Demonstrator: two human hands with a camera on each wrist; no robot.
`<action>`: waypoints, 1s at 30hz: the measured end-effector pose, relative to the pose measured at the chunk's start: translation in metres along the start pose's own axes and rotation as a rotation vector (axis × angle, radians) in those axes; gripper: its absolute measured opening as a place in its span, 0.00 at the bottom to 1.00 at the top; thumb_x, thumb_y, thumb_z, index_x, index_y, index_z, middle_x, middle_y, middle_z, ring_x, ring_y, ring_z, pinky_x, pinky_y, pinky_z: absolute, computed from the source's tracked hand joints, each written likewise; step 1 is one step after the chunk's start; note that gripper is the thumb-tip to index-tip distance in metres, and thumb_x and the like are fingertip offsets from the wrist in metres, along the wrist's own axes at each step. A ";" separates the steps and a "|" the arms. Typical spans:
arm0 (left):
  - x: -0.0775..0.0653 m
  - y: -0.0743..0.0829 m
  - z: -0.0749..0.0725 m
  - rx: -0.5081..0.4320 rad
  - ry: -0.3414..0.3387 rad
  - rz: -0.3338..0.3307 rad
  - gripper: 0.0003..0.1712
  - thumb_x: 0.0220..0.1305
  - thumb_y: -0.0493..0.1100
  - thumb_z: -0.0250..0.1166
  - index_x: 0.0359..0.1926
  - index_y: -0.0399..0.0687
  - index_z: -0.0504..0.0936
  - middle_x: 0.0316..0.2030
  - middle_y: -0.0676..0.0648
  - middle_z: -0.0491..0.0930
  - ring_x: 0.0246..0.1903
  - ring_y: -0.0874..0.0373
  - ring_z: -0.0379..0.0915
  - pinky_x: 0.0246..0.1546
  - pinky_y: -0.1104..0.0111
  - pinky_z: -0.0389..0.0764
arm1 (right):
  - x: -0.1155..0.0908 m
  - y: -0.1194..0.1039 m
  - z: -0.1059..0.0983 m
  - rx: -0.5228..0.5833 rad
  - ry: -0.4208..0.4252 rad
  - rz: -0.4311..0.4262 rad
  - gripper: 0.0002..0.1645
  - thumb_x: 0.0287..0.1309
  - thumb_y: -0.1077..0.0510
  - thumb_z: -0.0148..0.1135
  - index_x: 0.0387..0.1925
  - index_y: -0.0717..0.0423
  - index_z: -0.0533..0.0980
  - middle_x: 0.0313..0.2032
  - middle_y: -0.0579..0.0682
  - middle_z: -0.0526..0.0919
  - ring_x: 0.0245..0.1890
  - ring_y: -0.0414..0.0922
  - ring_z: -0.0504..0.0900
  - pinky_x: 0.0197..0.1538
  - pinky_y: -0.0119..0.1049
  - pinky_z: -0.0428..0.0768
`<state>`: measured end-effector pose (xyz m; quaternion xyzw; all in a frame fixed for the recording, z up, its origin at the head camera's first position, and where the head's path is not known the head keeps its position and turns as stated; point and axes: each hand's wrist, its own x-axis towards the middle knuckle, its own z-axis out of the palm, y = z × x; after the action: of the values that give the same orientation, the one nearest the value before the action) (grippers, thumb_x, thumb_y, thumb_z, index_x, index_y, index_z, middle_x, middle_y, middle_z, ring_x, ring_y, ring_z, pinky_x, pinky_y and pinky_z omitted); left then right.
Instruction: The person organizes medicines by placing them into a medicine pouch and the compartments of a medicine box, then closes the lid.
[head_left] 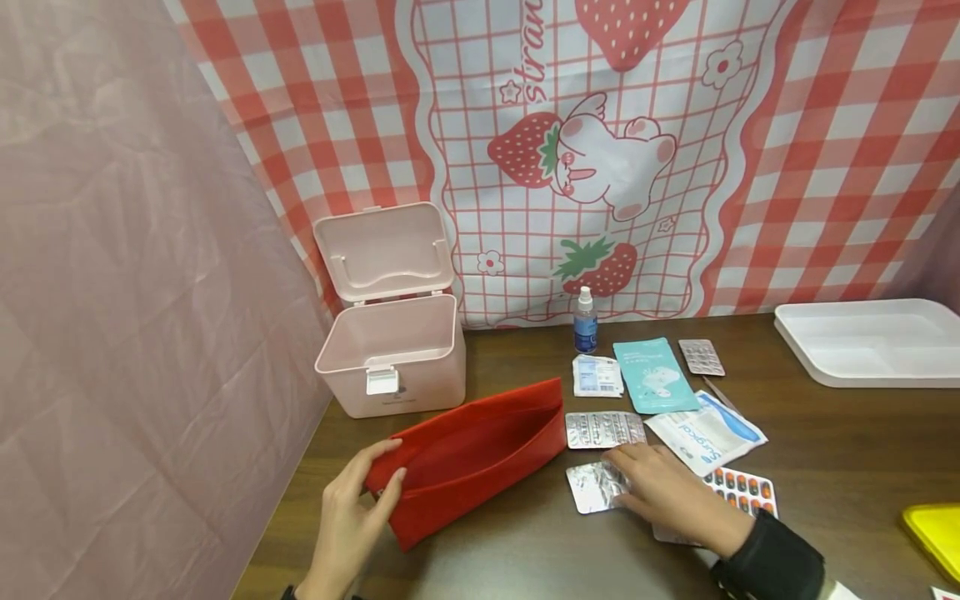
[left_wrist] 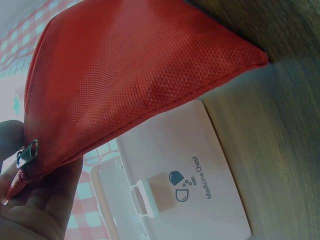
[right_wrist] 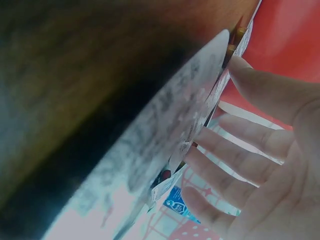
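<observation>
My left hand (head_left: 352, 508) grips the near left end of a red zip pouch (head_left: 480, 493), thumb on the front panel and fingers behind. The pouch's mouth gapes upward, and its zip pull (left_wrist: 29, 153) hangs beside my fingers in the left wrist view. Over on the right, my right hand (head_left: 663, 492) reaches down at a silver blister pack (head_left: 591, 487), thumb and fingertips spread about its right end. Under that wrist lies a blister pack of orange-and-black capsules (head_left: 742, 490), partly hidden; it looms large and blurred in the right wrist view.
Behind the pouch stands a pink medicine chest (head_left: 397, 398), lid raised. Another silver blister pack (head_left: 603, 429), a white packet (head_left: 597, 377), a spray bottle (head_left: 586, 323), a teal packet (head_left: 654, 375) and a surgical packet (head_left: 705, 433) lie or stand nearby. At right are a white tray (head_left: 862, 379) and yellow object (head_left: 937, 533).
</observation>
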<state>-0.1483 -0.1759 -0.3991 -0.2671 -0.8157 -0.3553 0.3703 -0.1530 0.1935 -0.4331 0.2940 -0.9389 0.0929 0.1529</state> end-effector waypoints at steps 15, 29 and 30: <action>-0.002 0.001 0.000 -0.014 -0.001 -0.007 0.25 0.46 0.27 0.66 0.48 0.45 0.78 0.42 0.49 0.81 0.39 0.61 0.78 0.42 0.84 0.74 | 0.002 -0.004 -0.007 0.008 0.068 0.019 0.23 0.30 0.53 0.75 0.33 0.52 0.77 0.33 0.46 0.72 0.32 0.42 0.72 0.30 0.35 0.68; -0.004 0.000 -0.002 -0.027 -0.006 0.001 0.25 0.50 0.21 0.58 0.49 0.42 0.77 0.43 0.46 0.81 0.35 0.64 0.76 0.31 0.82 0.75 | 0.007 -0.011 -0.021 0.037 0.198 -0.089 0.13 0.38 0.65 0.68 0.22 0.45 0.74 0.22 0.36 0.77 0.23 0.36 0.76 0.26 0.32 0.74; -0.004 0.001 -0.002 -0.033 -0.008 -0.005 0.25 0.51 0.21 0.58 0.49 0.42 0.77 0.43 0.45 0.81 0.36 0.64 0.76 0.32 0.83 0.76 | 0.007 -0.012 -0.022 0.029 0.221 -0.101 0.14 0.37 0.65 0.68 0.22 0.44 0.74 0.21 0.36 0.77 0.23 0.36 0.75 0.26 0.32 0.73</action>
<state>-0.1449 -0.1776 -0.4009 -0.2726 -0.8119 -0.3685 0.3617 -0.1467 0.1858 -0.4085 0.3310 -0.8990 0.1306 0.2555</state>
